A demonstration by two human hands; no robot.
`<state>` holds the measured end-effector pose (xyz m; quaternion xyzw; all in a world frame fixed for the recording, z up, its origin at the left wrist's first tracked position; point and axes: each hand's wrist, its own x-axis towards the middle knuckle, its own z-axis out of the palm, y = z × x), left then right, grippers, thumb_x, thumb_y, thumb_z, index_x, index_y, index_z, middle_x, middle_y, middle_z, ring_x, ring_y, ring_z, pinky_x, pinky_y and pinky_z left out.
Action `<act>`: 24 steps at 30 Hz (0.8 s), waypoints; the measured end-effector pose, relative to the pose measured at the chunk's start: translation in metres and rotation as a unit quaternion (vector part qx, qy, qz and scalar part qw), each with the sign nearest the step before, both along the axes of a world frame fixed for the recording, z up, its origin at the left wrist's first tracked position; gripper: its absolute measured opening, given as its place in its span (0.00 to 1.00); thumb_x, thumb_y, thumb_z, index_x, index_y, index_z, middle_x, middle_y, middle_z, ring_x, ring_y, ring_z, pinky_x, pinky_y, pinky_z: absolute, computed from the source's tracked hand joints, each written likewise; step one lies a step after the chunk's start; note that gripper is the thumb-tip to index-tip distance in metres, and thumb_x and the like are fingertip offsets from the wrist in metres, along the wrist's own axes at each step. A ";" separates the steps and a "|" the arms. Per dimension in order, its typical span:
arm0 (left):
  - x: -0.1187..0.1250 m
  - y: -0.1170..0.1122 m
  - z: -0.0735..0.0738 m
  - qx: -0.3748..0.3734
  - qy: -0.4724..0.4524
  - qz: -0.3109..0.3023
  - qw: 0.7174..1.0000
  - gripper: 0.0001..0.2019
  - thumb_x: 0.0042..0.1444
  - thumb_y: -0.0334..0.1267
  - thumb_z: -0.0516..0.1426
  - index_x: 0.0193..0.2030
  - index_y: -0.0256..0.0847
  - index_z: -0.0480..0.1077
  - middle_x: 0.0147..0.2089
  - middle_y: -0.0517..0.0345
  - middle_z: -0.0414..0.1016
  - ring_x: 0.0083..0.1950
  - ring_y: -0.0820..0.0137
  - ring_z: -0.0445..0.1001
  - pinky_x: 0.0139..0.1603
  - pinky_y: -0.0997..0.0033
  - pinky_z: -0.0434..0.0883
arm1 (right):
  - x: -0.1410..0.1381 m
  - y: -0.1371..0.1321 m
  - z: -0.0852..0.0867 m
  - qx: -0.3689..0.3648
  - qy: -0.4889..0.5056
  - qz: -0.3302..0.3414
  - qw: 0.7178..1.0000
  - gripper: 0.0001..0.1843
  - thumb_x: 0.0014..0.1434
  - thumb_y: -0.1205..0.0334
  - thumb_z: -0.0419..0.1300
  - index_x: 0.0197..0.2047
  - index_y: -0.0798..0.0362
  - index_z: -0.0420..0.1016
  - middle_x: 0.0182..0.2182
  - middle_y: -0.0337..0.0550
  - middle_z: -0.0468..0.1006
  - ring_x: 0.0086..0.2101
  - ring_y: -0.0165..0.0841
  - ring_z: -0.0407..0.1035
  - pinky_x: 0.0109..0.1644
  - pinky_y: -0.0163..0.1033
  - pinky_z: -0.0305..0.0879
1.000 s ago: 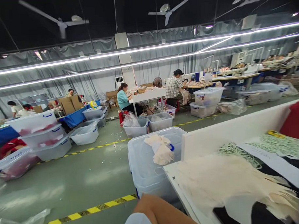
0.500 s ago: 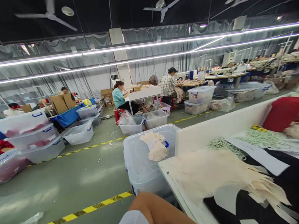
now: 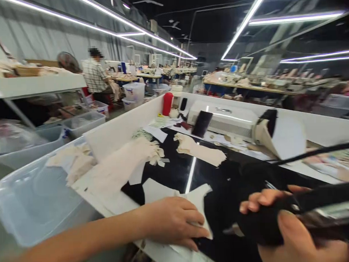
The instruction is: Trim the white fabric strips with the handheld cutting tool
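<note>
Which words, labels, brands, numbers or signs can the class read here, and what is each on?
None can be read.
Small mark on the upper stacked bin: too small and blurred.
White paper strip beside the green cords: any writing is too blurred.
Black tool in the right hand: no readable marking.

i see one head-worn camera, looking forward and down across the black-topped surface; the left hand and right hand are close to it along the bottom, ceiling lights farther off up top.
</note>
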<state>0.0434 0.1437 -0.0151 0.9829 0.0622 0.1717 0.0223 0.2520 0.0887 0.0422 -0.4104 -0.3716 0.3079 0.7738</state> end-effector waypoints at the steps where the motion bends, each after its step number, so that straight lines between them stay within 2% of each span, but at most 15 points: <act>1: -0.006 0.000 0.001 -0.025 -0.011 -0.009 1.000 0.17 0.76 0.47 0.55 0.59 0.38 0.77 0.54 0.50 0.80 0.52 0.62 0.78 0.62 0.65 0.73 | 0.003 -0.001 0.006 0.011 0.003 -0.011 1.000 0.29 0.46 0.59 0.80 0.50 0.43 0.76 0.29 0.34 0.77 0.30 0.36 0.72 0.31 0.41 0.77; 4: -0.019 -0.003 0.008 -0.100 -0.023 -0.031 0.994 0.15 0.76 0.48 0.56 0.57 0.40 0.77 0.51 0.50 0.81 0.51 0.62 0.78 0.61 0.64 0.73 | 0.003 0.003 0.012 0.044 -0.015 -0.017 0.999 0.23 0.52 0.59 0.76 0.49 0.45 0.74 0.28 0.33 0.77 0.27 0.34 0.71 0.28 0.40 0.76; 9: -0.022 -0.006 0.022 -0.183 -0.039 -0.044 0.981 0.16 0.79 0.48 0.51 0.57 0.43 0.76 0.50 0.52 0.83 0.50 0.63 0.80 0.61 0.63 0.73 | 0.003 0.021 0.008 0.074 -0.030 -0.008 0.997 0.21 0.58 0.59 0.74 0.51 0.45 0.73 0.30 0.34 0.78 0.28 0.33 0.73 0.29 0.40 0.77; 12: -0.013 0.000 0.025 -0.141 -0.054 -0.002 0.989 0.14 0.79 0.44 0.51 0.58 0.41 0.75 0.50 0.51 0.82 0.51 0.63 0.80 0.62 0.62 0.73 | 0.007 0.034 0.004 0.085 -0.045 -0.007 0.995 0.20 0.59 0.58 0.73 0.51 0.44 0.73 0.31 0.34 0.78 0.27 0.32 0.73 0.31 0.40 0.77; 15: 0.001 0.008 0.023 -0.057 -0.055 0.062 0.995 0.10 0.76 0.38 0.57 0.57 0.39 0.75 0.50 0.51 0.81 0.51 0.62 0.79 0.62 0.58 0.75 | 0.008 0.049 0.002 0.097 -0.054 0.003 0.994 0.20 0.61 0.58 0.73 0.52 0.44 0.72 0.32 0.33 0.78 0.27 0.32 0.73 0.31 0.40 0.76; 17: 0.011 0.013 0.020 -0.028 -0.051 0.092 0.994 0.10 0.73 0.37 0.60 0.57 0.38 0.75 0.51 0.51 0.80 0.51 0.61 0.79 0.60 0.57 0.76 | 0.006 0.057 0.000 0.101 -0.052 0.012 0.993 0.19 0.62 0.58 0.72 0.53 0.43 0.71 0.32 0.32 0.78 0.27 0.31 0.73 0.31 0.39 0.75; 24: 0.027 0.023 0.010 -0.008 -0.030 0.104 0.994 0.17 0.65 0.37 0.68 0.58 0.37 0.74 0.50 0.53 0.77 0.50 0.61 0.78 0.60 0.56 0.77 | 0.001 0.070 -0.008 0.101 -0.057 0.036 0.993 0.15 0.63 0.59 0.71 0.49 0.44 0.71 0.33 0.32 0.78 0.26 0.30 0.74 0.30 0.39 0.76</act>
